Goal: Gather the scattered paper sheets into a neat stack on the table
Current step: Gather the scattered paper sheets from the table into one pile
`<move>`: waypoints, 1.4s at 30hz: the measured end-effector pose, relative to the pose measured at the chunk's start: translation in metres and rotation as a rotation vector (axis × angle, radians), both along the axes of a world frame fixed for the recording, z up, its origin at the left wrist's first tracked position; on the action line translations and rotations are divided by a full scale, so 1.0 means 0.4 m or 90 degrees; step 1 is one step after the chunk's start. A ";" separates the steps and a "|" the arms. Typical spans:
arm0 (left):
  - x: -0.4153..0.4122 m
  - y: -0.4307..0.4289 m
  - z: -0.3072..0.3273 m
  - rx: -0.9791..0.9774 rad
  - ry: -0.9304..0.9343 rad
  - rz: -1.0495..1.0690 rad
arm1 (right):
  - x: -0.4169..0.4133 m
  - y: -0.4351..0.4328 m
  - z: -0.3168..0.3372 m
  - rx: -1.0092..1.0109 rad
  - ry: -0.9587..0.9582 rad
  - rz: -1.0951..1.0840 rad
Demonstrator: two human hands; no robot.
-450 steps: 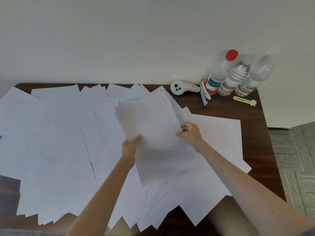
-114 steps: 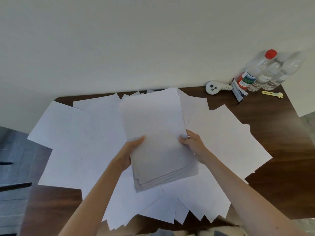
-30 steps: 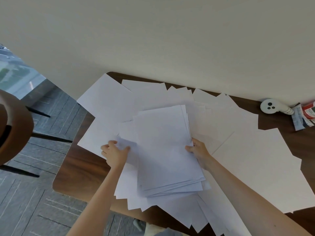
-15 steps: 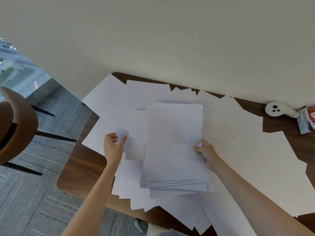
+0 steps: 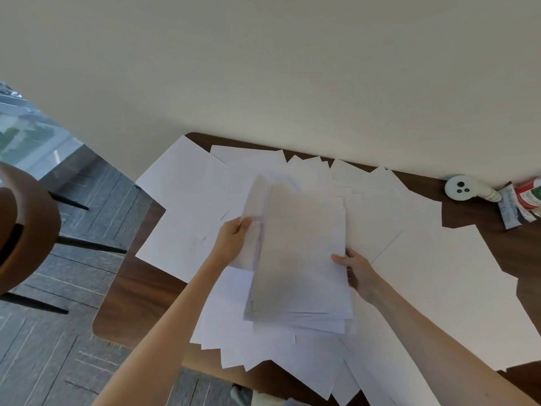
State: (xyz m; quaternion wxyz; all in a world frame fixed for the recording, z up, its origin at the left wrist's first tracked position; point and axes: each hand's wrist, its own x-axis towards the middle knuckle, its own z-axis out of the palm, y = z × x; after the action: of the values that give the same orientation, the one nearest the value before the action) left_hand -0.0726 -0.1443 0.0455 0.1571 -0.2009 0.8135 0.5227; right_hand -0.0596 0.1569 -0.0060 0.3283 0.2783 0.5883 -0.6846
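At the far right corner of the worktop [image 5: 131, 303] a white round-headed gadget [image 5: 459, 187], a small packet [image 5: 509, 209] and a red-labelled bottle [image 5: 530, 194] sit by the cream wall [image 5: 263, 68], well apart from the stack [image 5: 301, 259], while loose sheets [image 5: 439, 273] cover most of the dark wood around and under it. The stack is tilted up over the middle, the right hand [image 5: 358, 272] gripping its right edge and the left hand [image 5: 232, 238] pinching a sheet at its left edge. A brown chair [image 5: 23, 224] stands on the grey floor [image 5: 44, 361] off the left edge.

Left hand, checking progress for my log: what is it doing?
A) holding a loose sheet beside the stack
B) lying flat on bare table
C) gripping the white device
A: the left hand pinches a sheet at the left edge of the stack held by the right hand.
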 end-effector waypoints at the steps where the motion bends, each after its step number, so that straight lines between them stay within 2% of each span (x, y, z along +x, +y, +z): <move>1: -0.011 0.014 0.009 -0.016 0.021 -0.009 | 0.006 0.001 -0.001 0.001 -0.008 -0.001; 6: -0.054 0.048 0.059 -0.006 0.123 0.020 | 0.030 0.002 -0.016 -0.026 -0.032 -0.030; 12: -0.102 0.033 0.108 0.015 0.168 0.091 | 0.035 0.011 -0.018 0.001 -0.054 0.034; 17: -0.132 0.023 0.200 -0.065 0.298 0.056 | 0.029 0.034 -0.011 0.014 -0.036 -0.017; 21: -0.098 0.046 0.237 -0.180 0.430 -0.090 | 0.013 0.047 -0.002 0.032 -0.019 -0.035; 23: -0.067 0.059 0.210 -0.272 0.496 -0.220 | 0.005 0.052 0.006 0.047 -0.008 -0.042; 26: -0.009 0.089 0.119 -0.326 0.522 -0.394 | 0.002 0.059 0.014 0.054 -0.001 -0.084; 32: 0.115 0.150 -0.070 -0.475 0.412 -0.679 | 0.028 0.078 0.010 0.033 -0.049 -0.135; 35: 0.159 0.172 -0.104 -0.527 0.397 -0.745 | 0.037 0.076 0.004 0.023 -0.049 -0.153; 42: 0.160 0.167 -0.178 -0.541 0.340 -0.855 | 0.053 0.059 -0.009 0.069 -0.035 -0.105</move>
State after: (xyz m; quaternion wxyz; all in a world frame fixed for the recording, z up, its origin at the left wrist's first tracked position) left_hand -0.0085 -0.0774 -0.0257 0.1481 0.4145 0.8979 -0.0031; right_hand -0.0382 0.1807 -0.0098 0.2712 0.3618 0.5902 -0.6688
